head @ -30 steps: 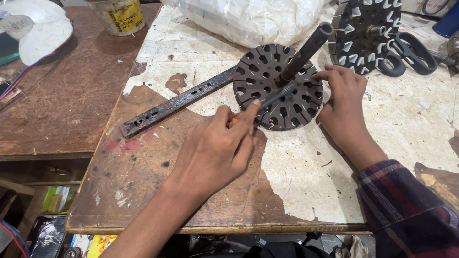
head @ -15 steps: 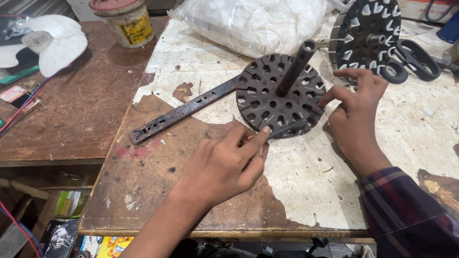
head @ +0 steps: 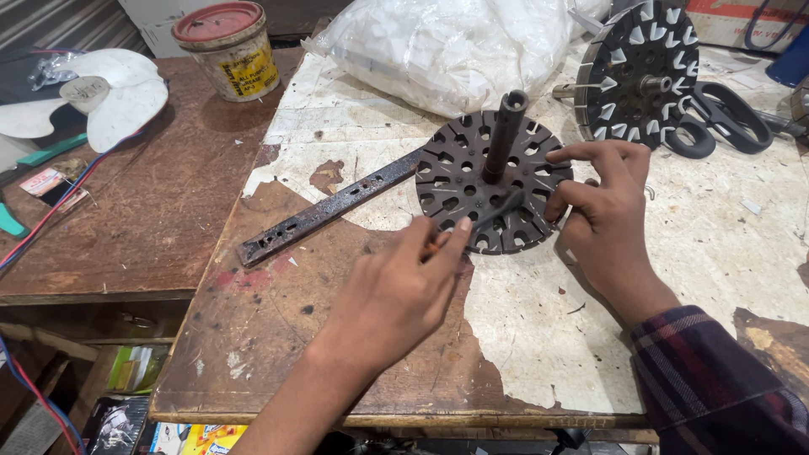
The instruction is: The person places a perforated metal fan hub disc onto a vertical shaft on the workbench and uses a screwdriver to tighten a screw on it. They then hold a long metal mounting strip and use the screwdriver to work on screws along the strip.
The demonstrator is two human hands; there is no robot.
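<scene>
Nearest the bench's front edge, the left hand (head: 396, 291) pinches a thin dark tool (head: 493, 215), its tip on the slotted rotor disc (head: 472, 181). Just beyond, the right hand (head: 602, 215) presses spread fingertips against the disc's rim. Further back lie a perforated flat bar (head: 329, 211), a second disc (head: 640, 72) and a white plastic bag (head: 455, 46).

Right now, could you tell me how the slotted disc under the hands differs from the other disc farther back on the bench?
The near disc lies flat with a tall dark shaft standing from its hub; the far disc is tilted up and shows only a short stub. The near disc's slots look dark and empty; the far disc's are pale wedges. The right hand touches the near disc's rim and the left hand holds a thin tool over it; nobody touches the far disc. Both are round, dark and slotted.
</scene>
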